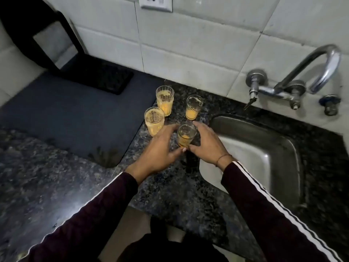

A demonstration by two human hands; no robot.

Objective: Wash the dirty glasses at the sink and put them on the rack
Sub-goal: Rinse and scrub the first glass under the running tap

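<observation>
Several dirty glasses with orange residue stand on the dark granite counter (47, 167), left of the steel sink (273, 154). The nearest glass (186, 136) is upright between my two hands. My left hand (157, 148) lies on its left, fingers stretched out toward the left glass (154, 121), thumb by the nearest glass's base. My right hand (205, 142) is cupped on its right, one fingertip behind the rim and the thumb at the base. Neither hand clearly grips it. Two more glasses (164, 100) (193, 106) stand behind.
A chrome tap (319, 70) juts from the tiled wall above the sink. A dark mat (66, 114) covers the counter at left, with a black appliance (47, 33) on its far end. A socket (155, 2) is on the wall.
</observation>
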